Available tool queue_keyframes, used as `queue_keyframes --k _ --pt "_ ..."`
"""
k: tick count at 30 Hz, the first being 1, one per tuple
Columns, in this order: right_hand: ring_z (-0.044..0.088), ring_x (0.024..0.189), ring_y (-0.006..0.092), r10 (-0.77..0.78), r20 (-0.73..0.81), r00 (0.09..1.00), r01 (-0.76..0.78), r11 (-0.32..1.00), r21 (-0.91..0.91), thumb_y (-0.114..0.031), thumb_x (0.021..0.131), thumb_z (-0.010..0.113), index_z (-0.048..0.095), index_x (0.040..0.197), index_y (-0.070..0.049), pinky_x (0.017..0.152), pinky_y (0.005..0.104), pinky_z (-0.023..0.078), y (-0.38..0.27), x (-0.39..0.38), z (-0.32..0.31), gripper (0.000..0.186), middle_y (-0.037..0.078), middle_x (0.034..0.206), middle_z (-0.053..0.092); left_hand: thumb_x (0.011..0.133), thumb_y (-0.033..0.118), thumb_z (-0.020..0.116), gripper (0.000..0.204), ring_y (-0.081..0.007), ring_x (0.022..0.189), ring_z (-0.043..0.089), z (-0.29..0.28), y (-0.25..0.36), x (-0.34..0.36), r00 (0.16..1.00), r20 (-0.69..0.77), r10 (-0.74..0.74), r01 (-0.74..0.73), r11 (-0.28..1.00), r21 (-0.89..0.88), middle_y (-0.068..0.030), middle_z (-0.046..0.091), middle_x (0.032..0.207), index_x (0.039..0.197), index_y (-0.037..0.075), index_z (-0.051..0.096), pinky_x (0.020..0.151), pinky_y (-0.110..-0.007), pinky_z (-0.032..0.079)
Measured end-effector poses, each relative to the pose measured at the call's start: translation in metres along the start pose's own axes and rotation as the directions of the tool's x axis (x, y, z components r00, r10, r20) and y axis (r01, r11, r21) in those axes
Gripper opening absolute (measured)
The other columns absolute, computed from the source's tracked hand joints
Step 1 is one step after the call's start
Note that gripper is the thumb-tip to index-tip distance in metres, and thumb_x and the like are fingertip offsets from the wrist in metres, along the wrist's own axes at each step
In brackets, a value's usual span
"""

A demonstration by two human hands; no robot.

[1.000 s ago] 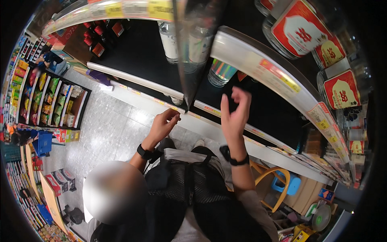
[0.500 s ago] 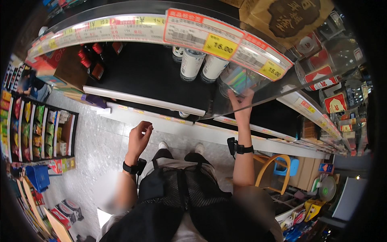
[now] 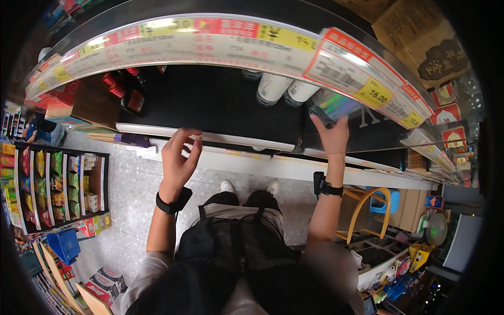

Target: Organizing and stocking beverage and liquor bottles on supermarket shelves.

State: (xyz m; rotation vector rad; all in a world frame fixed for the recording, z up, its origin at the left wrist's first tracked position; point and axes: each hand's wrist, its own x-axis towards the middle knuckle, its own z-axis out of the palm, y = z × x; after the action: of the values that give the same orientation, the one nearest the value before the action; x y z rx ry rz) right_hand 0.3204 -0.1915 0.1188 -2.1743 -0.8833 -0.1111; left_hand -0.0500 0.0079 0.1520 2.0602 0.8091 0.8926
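On the black shelf, my right hand (image 3: 334,133) grips the lower end of a shiny, rainbow-tinted cylindrical container (image 3: 336,106); the shelf's front strip partly covers it. My thumb lies on its left side, and most of the other fingers are hidden behind it. Two white-labelled clear containers (image 3: 273,88) stand just left of it, with another mostly hidden farther back. My left hand (image 3: 180,157) hovers before the lower shelf's white edge, fingers loosely bent and apart, holding nothing.
A curved price-label strip (image 3: 173,42) on the upper shelf overhangs my reach. Red-capped dark bottles (image 3: 128,94) and a brown carton (image 3: 94,107) stand left. A snack rack (image 3: 55,184) is behind on the left; a wooden chair (image 3: 362,215) stands right.
My left hand has risen toward the shelf edge, its fingers spreading a little. My right hand stays on the container. The whole view has shifted, bringing the label strip nearer.
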Motion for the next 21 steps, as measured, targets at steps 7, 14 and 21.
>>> queue_keyframes --k 7,14,21 --pt "0.072 0.106 0.0396 0.025 -0.020 0.999 -0.023 0.995 0.097 -0.045 0.078 0.092 0.056 0.132 -0.003 0.090 0.0445 0.057 -0.007 -0.001 -0.003 0.078 0.021 0.118 0.073 0.094 0.019 0.076 0.024 -0.0264 0.082 0.074 0.005 0.005 0.122 0.982 0.144 0.122 -0.134 0.988 0.076 -0.0129 0.074 0.101 0.113 0.003 0.071 0.071 -0.036 0.058" --pt "0.073 0.098 0.0379 0.140 -0.030 0.990 -0.142 0.986 -0.086 -0.048 0.077 0.092 0.061 0.129 -0.005 0.085 0.0441 0.057 -0.017 -0.004 -0.005 0.074 0.020 0.113 0.074 0.095 0.035 0.076 0.044 -0.0273 0.118 0.066 0.063 -0.043 0.253 0.765 -0.129 0.631 -0.632 0.774 0.039 -0.0113 0.069 0.128 0.130 0.009 0.066 0.097 -0.042 0.053" --pt "0.069 0.078 0.0351 0.179 -0.041 0.983 -0.184 0.966 -0.181 -0.058 0.073 0.091 0.062 0.125 -0.002 0.075 0.0452 0.056 -0.025 0.000 -0.009 0.081 0.018 0.090 0.072 0.105 0.034 0.065 0.058 -0.0294 0.141 0.051 0.086 -0.055 0.271 0.964 0.081 0.252 -0.204 0.901 -0.384 -0.0142 0.052 0.155 0.154 0.010 0.047 0.114 -0.047 0.043"
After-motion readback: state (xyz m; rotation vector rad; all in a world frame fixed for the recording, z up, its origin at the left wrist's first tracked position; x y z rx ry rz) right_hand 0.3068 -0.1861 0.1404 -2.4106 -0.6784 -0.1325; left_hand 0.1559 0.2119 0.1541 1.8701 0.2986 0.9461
